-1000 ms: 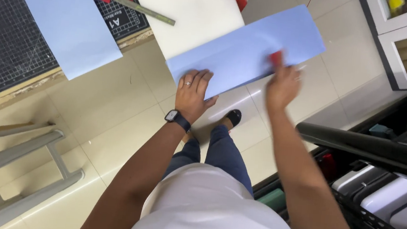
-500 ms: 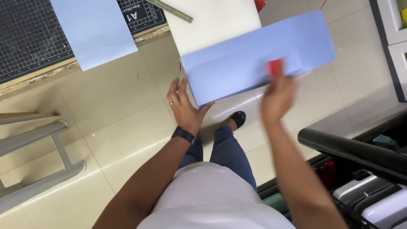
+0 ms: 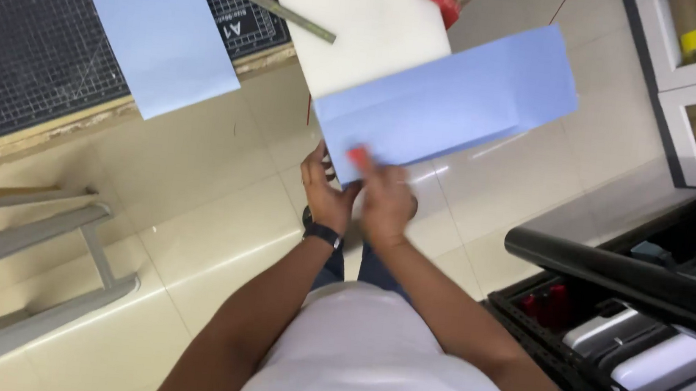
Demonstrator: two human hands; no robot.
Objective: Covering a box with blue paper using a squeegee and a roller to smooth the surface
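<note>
While both forearms reach out from the white shirt, the hands meet at the near corner of a blue sheet
Left hand (image 3: 327, 195): wears a dark wristband, fingers curled under the folded light-blue paper sheet (image 3: 450, 108), gripping its near left corner
Right hand (image 3: 386, 197): blurred, closed on a small red tool (image 3: 359, 156) pressed against the sheet's near edge
Folded sheet: held over the tiled floor (image 3: 219, 209), its far edge overlapping the white board (image 3: 365, 19)
Second blue sheet (image 3: 156, 24): hanging over the edge of the black gridded cutting mat (image 3: 23, 37), well apart
Metal ruler (image 3: 268, 5): lying across the mat's far corner
Grey stool (image 3: 18, 266): at left
Black crate (image 3: 632, 333): at right
</note>
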